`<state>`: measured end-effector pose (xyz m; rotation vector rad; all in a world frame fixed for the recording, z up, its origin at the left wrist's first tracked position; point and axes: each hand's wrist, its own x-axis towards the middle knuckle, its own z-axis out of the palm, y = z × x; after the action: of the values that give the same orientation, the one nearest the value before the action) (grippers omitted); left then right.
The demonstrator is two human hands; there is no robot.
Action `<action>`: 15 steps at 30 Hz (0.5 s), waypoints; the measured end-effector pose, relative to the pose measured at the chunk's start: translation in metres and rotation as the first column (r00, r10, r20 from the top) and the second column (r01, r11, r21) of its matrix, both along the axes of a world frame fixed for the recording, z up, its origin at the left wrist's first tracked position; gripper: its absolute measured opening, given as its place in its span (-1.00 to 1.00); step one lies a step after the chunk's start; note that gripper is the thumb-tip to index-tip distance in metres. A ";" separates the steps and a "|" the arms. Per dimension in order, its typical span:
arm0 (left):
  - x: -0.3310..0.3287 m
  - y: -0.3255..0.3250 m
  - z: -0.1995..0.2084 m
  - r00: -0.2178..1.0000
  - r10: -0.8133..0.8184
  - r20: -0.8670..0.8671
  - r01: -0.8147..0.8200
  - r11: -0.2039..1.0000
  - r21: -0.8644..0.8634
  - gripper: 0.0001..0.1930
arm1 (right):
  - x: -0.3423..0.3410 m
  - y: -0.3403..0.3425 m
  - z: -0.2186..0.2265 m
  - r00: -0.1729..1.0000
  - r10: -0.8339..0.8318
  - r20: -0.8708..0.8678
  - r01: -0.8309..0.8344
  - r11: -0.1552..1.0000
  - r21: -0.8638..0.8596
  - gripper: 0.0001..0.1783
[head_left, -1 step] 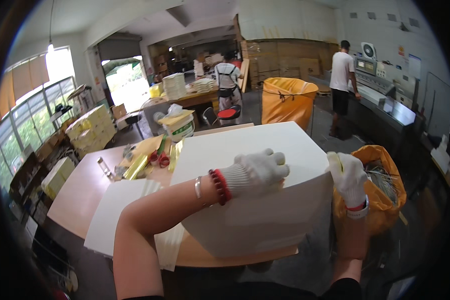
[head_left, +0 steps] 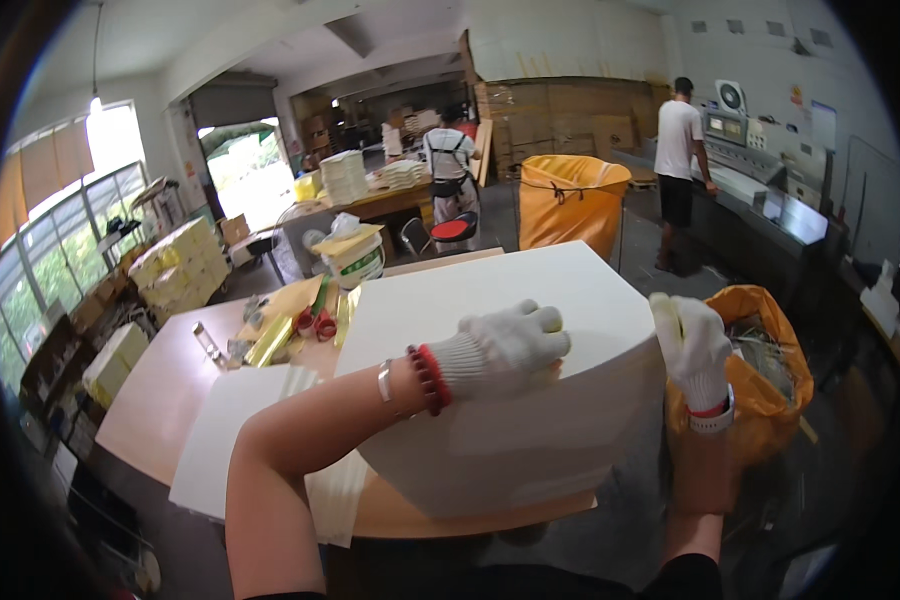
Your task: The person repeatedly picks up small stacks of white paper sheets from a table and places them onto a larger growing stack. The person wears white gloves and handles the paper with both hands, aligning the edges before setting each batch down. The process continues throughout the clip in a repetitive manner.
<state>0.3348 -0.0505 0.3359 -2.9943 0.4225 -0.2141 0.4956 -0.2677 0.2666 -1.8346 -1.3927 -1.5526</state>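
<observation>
A tall stack of large white paper sheets (head_left: 470,290) stands on the table in front of me, its front side in shadow. My left hand (head_left: 515,345), in a white knitted glove, lies across the near top edge of the stack with its fingers stretched to the right. At the stack's right corner, the gloved fingers of my right hand (head_left: 692,345) are closed on the edge of the paper. How many sheets they grip cannot be made out. A lower batch of white sheets (head_left: 220,430) lies to the left, partly behind my left forearm.
Red tape rolls (head_left: 320,325) and a white bucket (head_left: 358,262) are at the far side of the tabletop (head_left: 160,370). An orange bag of paper strips (head_left: 795,390) stands at my right, a larger orange bag (head_left: 570,205) beyond. Two people work farther off.
The whole view has shifted very slightly. Both hands stay in nearly the same places on the paper stack.
</observation>
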 end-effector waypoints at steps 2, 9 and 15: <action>0.005 0.007 -0.021 0.970 -0.139 0.198 0.174 0.970 -0.171 -0.83 | -0.001 0.014 0.012 0.974 -0.036 0.222 -0.001 0.987 0.163 -0.62; 0.011 0.020 -0.020 0.964 -0.162 0.211 0.247 0.841 -0.482 -0.95 | -0.016 0.059 0.042 0.894 0.427 -0.136 -0.347 0.852 0.393 -0.77; 0.001 0.011 0.001 1.000 -0.014 0.027 0.027 0.834 -0.550 -0.70 | -0.016 0.052 0.028 0.763 0.517 -0.387 -0.250 0.789 0.561 -0.68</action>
<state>0.3358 -0.0391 0.3370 -3.5499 0.4557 -0.4402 0.4801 -0.2157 0.2941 -1.3802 -0.9370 -0.9493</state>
